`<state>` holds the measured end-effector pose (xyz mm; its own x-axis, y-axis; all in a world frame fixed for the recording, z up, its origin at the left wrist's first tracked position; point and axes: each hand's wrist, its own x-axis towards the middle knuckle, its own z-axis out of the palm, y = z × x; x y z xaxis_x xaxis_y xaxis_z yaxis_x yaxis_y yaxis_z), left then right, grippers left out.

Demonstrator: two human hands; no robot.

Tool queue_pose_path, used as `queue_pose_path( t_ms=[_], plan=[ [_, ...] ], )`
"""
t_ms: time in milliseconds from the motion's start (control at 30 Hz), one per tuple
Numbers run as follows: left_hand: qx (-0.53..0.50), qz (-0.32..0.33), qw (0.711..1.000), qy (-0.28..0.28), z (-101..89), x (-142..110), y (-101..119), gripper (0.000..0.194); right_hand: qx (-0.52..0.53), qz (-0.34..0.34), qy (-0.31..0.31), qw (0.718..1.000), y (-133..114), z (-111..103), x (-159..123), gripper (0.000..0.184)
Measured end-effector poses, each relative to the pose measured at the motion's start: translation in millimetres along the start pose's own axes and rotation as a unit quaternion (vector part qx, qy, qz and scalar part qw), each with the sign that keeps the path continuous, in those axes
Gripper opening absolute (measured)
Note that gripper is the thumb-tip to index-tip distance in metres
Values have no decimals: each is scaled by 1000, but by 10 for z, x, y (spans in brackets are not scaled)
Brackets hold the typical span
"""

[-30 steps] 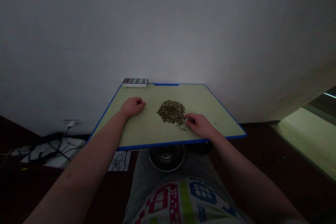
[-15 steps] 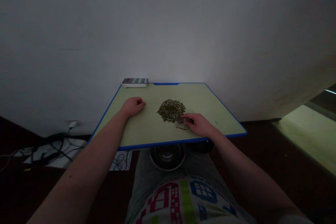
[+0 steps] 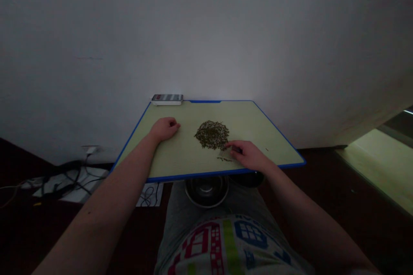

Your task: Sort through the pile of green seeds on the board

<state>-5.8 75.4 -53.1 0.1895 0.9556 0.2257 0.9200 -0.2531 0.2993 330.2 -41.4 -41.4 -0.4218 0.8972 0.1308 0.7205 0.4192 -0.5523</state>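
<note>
A loose patch of small dark greenish-brown grains (image 3: pixel 212 134) lies on a pale board (image 3: pixel 180 159) with a blue rim. At its near right edge, my right hand (image 3: pixel 248 154) is closed, thumb and fingers pinching a small clear flat piece (image 3: pixel 223 154) that is hard to make out. A short row of grains (image 3: pixel 225 159) lies along the near side of that piece. To the left of the patch, my left hand (image 3: pixel 164 129) rests on the board with its fingers curled in, and nothing shows in them.
A phone (image 3: pixel 167 97) lies on a white box at the board's far left corner, by the wall. Below the near edge are a metal bowl (image 3: pixel 206 203) on my lap and a dark bowl (image 3: pixel 247 179). Cables (image 3: pixel 72 176) lie on the floor at left.
My right hand has shifted very slightly right with the clear piece, at the patch's near edge. My left hand stays in place; the whole view has shifted a little.
</note>
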Motion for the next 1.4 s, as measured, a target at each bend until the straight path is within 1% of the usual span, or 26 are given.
queue_pose_path(
  t_ms=[167,400,633,933,1033,1200,1300,1400],
  plan=[
    [4,2,1000,0,6,10,-9,32,8,-7,6,1000,30,-24,-49,33],
    [1,0,1000,3,17,16,-18,33,19,-5,-10,1000,14,-25,-66,32],
    [2,-4,1000,1,8,11,-10,34,9,-5,8,1000,-24,28,-64,32],
    [-2,-6,1000,4,14,5,-5,34,-19,7,31,999,-6,20,-25,31],
    [0,1,1000,8,22,7,-15,34,-22,1,27,999,-19,28,21,32],
    [-7,7,1000,7,25,7,-26,34,-15,-28,2,999,-52,70,85,34],
    [-1,4,1000,4,19,8,-22,35,-2,-38,-2,999,-85,95,78,35],
    [11,-1,1000,1,12,8,-12,36,2,-33,0,999,-111,82,25,35]
  ],
)
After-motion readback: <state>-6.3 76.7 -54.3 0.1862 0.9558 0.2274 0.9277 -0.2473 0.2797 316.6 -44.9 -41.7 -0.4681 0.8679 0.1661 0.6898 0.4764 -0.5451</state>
